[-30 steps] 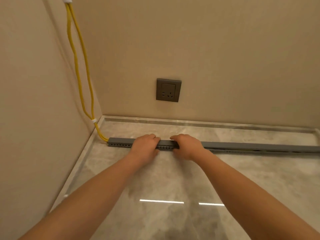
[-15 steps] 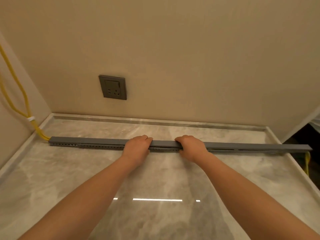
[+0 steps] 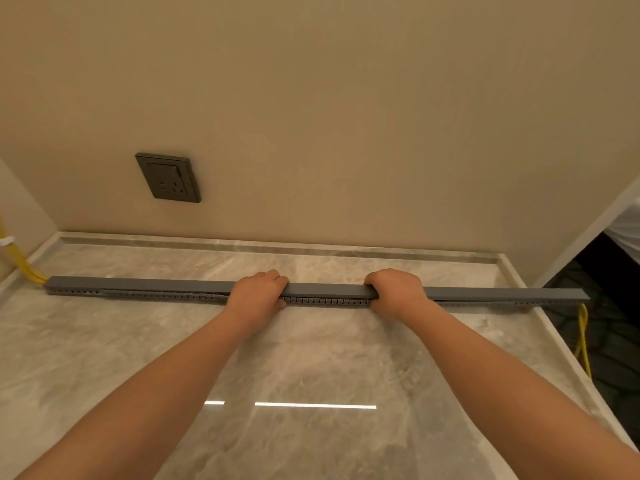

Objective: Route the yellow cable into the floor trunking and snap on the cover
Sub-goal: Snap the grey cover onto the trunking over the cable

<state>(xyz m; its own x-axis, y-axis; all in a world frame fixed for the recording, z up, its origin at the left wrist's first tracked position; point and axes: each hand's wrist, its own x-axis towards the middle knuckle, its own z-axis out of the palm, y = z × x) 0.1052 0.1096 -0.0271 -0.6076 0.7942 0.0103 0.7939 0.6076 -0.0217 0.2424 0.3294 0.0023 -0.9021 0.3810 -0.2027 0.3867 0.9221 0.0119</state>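
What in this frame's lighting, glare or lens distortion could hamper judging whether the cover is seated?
Head view: warm, dim, even light; bright strip reflections on the glossy floor lie in front of the trunking, not on it; wide-angle bending curves the wall edges; the left hand and right hand hide parts of the cover; the slotted side is small and shadowed.

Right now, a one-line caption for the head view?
Both hands press the cover onto the trunking, cable inside.

Beige wall [image 3: 346, 116] carrying a dark socket plate [image 3: 168, 177]; glossy grey marble floor [image 3: 311, 358] reflecting strip lights.
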